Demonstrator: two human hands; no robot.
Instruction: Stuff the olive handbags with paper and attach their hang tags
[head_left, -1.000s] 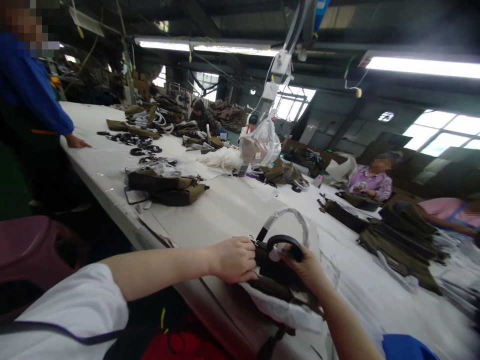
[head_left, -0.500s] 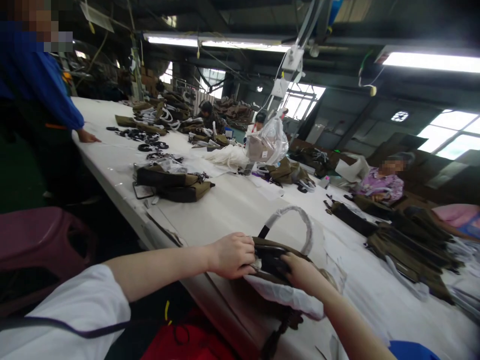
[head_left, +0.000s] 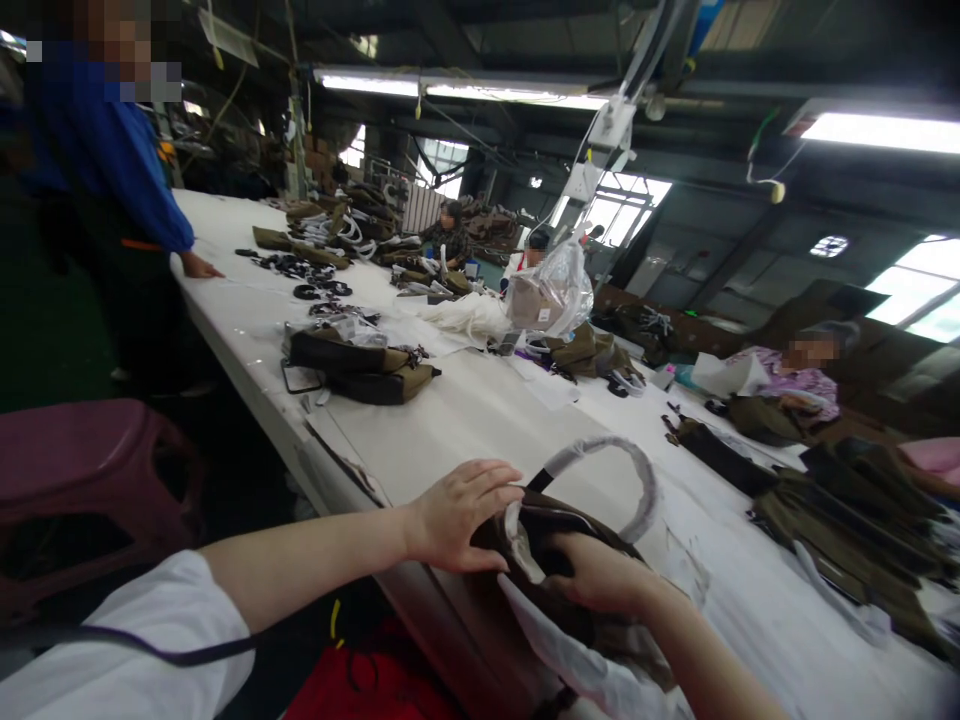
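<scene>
An olive-brown bag [head_left: 600,525] lies with its mouth open at the near edge of the long white table. One handle, wrapped in pale film, arches up behind it, and a white-wrapped strip hangs at its near side. My left hand [head_left: 465,515] rests on the bag's left end, thumb and fingers spread apart. Inside the opening is my right hand [head_left: 596,572], its fingertips hidden by the bag. A crumpled whitish piece [head_left: 519,540] shows in the opening between my hands.
Olive and black bags [head_left: 360,365] lie farther up the table [head_left: 427,435]. More bags [head_left: 847,510] are piled at the right, near a seated person. A person in blue stands at the far left, one hand on the table. A maroon stool [head_left: 75,450] stands at left.
My left hand has gone from curled fingers at the bag's rim to spread fingers. My right hand has moved deeper into the bag. The bag's opening has tilted, and the view has shifted slightly.
</scene>
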